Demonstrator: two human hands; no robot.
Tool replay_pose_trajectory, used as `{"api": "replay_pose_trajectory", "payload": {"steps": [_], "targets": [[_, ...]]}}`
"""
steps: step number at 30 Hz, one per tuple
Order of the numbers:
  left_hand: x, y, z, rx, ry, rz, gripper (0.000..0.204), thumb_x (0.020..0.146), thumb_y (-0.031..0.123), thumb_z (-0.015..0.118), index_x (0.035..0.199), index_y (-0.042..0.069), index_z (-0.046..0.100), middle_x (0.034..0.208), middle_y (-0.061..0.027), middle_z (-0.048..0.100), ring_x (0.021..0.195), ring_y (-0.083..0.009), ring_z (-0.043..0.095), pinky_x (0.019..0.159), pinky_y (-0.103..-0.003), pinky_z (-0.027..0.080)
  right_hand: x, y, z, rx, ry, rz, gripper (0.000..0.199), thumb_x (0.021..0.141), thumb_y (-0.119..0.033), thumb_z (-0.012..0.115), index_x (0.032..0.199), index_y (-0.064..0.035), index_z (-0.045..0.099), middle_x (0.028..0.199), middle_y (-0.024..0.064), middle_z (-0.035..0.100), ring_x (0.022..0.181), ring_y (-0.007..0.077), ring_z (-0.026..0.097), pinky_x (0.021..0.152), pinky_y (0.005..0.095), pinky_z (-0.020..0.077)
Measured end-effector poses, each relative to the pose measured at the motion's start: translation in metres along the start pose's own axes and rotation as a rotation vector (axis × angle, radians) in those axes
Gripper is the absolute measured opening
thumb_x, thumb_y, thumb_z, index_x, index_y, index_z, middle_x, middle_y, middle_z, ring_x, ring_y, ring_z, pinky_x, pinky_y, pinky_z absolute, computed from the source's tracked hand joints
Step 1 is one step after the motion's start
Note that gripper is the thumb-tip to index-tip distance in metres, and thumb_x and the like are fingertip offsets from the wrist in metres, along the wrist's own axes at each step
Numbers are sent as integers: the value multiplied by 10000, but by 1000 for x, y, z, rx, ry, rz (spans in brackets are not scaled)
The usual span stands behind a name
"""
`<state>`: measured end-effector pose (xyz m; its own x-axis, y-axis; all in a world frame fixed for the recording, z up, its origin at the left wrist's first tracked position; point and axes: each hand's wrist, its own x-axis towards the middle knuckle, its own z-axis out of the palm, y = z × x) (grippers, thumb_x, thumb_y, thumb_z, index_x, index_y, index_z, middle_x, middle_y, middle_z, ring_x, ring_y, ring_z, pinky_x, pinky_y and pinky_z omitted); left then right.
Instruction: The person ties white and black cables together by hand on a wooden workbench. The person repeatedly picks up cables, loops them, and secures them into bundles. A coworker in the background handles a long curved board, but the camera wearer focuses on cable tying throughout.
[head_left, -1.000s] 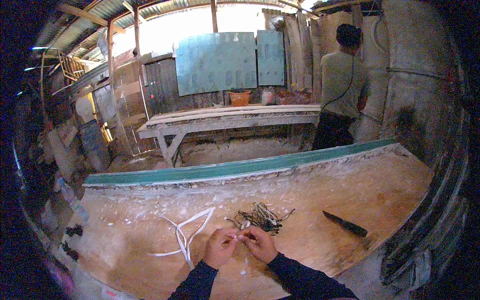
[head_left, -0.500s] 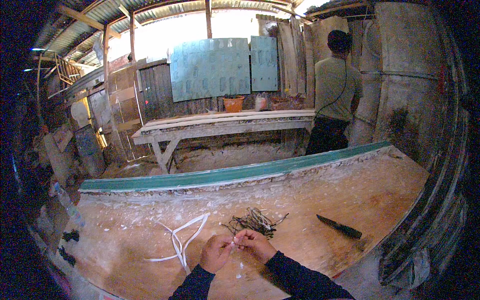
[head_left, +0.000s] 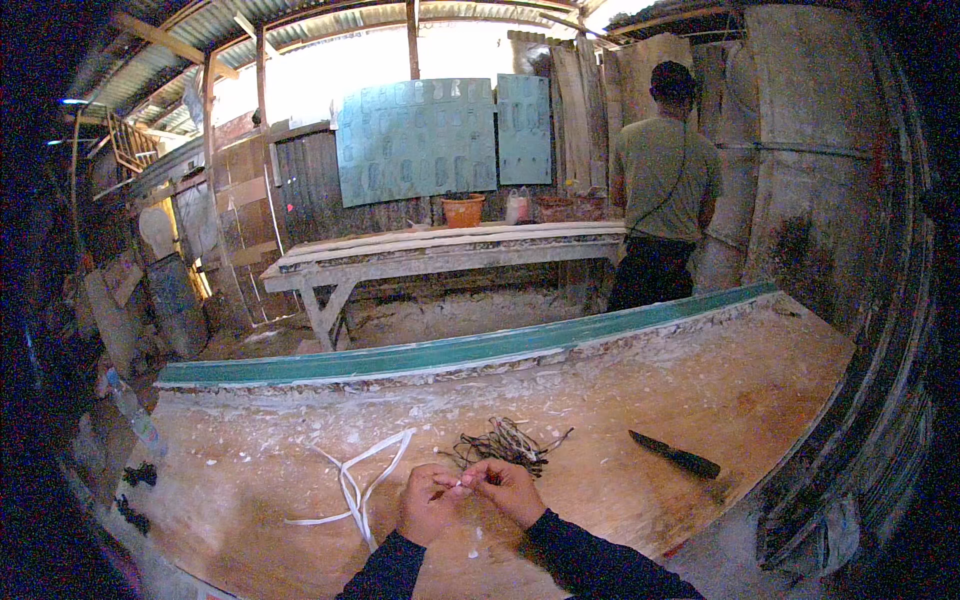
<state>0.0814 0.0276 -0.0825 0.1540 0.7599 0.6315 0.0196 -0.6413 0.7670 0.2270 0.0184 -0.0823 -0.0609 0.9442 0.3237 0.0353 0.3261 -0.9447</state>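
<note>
My left hand (head_left: 426,505) and my right hand (head_left: 506,492) meet over the near middle of the wooden table, fingertips pinched together on a small white piece (head_left: 459,484). Fingers cover most of it, so its kind cannot be made out. Just beyond my right hand lies a loose tangle of thin dark cords (head_left: 512,440). White flat strips (head_left: 352,488) spread over the wood beside my left hand, one end running under my left forearm. Off to the right rests a knife (head_left: 675,455) with a dark blade and a black handle.
A long green moulding form (head_left: 470,345), crusted with white plaster, runs along the table's (head_left: 600,500) far edge. A plastic bottle (head_left: 135,410) and dark clumps (head_left: 133,510) sit at the left. Behind stand a bench (head_left: 400,262) with an orange pot (head_left: 462,211) and a person (head_left: 667,190) facing away.
The fingers of both hands have shifted slightly around the small white piece, still pinched together. The person at the back has turned a little. The whole view has moved slightly.
</note>
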Motion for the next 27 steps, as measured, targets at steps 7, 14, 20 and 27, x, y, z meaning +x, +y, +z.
{"api": "replay_pose_trajectory", "payload": {"steps": [7, 14, 20, 27], "targets": [[1, -10, -7, -358, -50, -252, 436, 706, -57, 597, 1054, 45, 357, 799, -111, 587, 767, -178, 588, 690, -262, 471, -8, -26, 2, -224, 39, -118, 146, 763, -116, 604, 874, -23, 619, 828, 73, 613, 779, 133, 565, 708, 246, 441], [2, -7, -8, -229, -79, -231, 482, 705, -65, 596, 1089, 37, 323, 797, -109, 594, 798, -174, 583, 707, -257, 466, -6, -27, -2, -174, -24, -103, 161, 759, -87, 599, 909, -29, 613, 845, 74, 611, 789, 140, 569, 712, 254, 448], [-3, -25, -9, -81, -132, -155, 409, 710, -49, 595, 1053, 24, 383, 942, -105, 536, 848, -186, 565, 764, -287, 472, -5, -19, -3, -340, -30, -29, 177, 766, -98, 594, 929, -30, 605, 856, 75, 609, 789, 138, 567, 699, 253, 449], [-6, -20, -5, -23, -98, -75, 391, 719, -50, 579, 1058, 19, 396, 1032, -115, 455, 867, -189, 559, 762, -322, 482, -10, -24, 3, -341, 52, -161, 148, 765, -113, 587, 880, -20, 599, 824, 85, 606, 761, 158, 574, 654, 261, 445]]}}
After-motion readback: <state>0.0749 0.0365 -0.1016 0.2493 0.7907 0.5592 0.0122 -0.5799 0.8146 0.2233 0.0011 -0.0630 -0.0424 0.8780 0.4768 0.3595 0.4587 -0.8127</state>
